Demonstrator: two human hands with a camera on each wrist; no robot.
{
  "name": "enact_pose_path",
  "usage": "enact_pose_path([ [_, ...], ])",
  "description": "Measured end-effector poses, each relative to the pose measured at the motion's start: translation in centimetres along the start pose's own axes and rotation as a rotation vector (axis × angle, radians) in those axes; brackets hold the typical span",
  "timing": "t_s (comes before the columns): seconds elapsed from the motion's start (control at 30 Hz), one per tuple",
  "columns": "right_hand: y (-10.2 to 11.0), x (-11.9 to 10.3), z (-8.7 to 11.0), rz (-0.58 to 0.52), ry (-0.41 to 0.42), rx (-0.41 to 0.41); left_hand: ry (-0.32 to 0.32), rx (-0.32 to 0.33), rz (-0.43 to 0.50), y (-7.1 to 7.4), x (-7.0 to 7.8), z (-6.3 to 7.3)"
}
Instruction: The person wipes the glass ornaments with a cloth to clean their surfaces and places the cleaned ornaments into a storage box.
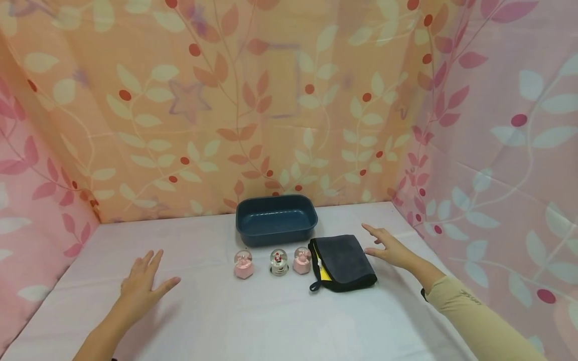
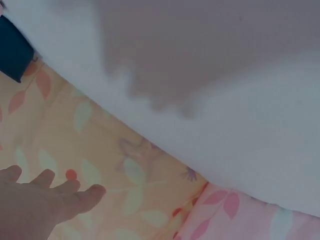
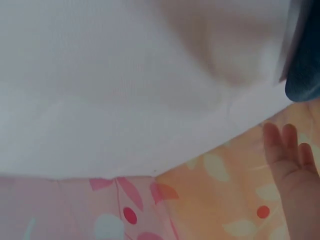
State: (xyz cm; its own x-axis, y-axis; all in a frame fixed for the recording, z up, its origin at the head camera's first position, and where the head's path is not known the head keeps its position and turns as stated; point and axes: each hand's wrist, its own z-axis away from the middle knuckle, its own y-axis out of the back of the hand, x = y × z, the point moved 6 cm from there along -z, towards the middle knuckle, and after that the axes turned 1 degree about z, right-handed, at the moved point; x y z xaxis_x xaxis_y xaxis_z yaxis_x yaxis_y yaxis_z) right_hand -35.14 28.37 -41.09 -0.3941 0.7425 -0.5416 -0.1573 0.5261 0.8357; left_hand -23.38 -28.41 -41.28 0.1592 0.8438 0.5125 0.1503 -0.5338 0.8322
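My left hand (image 1: 142,283) hovers over the left part of the table, fingers spread and thumb out, holding nothing. On the other side my right hand (image 1: 390,248) is held out with nothing in it, its fingertips just right of a folded dark grey cloth (image 1: 345,260) with black edging, a loop and a yellow inner side. Left of the cloth stand three small snow globes: one with a pink base (image 1: 244,265) at the left, one with a white base and a red figure (image 1: 279,262) in the middle, and another pink one (image 1: 302,260) beside the cloth.
A dark blue rectangular dish (image 1: 276,235) sits behind the snow globes, near the back edge of the white-covered table (image 1: 203,321). Patterned fabric hangs as a back wall (image 1: 280,100) and at both sides, close to the right forearm.
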Motion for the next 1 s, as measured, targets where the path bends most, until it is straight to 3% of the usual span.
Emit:
enact_pose_path([
  [0.17, -1.3, 0.9, -0.3, -0.095, -0.009, -0.058, -0.027, 0.0, 0.063, -0.6, 0.1, 0.1],
  [0.47, -3.0, 2.3, -0.9, -0.29, -0.158, -0.177, -0.057, -0.011, 0.143, -1.9, 0.8, 0.2],
  [0.7, -3.8, 3.2, -1.3, -0.346, -0.224, -0.231, -0.082, -0.026, 0.191, -2.9, 1.7, 0.0],
  [1.0, -4.8, 4.0, -2.1, -0.445, -0.284, -0.283, -0.035, -0.098, 0.288, -4.3, 2.3, -0.1],
])
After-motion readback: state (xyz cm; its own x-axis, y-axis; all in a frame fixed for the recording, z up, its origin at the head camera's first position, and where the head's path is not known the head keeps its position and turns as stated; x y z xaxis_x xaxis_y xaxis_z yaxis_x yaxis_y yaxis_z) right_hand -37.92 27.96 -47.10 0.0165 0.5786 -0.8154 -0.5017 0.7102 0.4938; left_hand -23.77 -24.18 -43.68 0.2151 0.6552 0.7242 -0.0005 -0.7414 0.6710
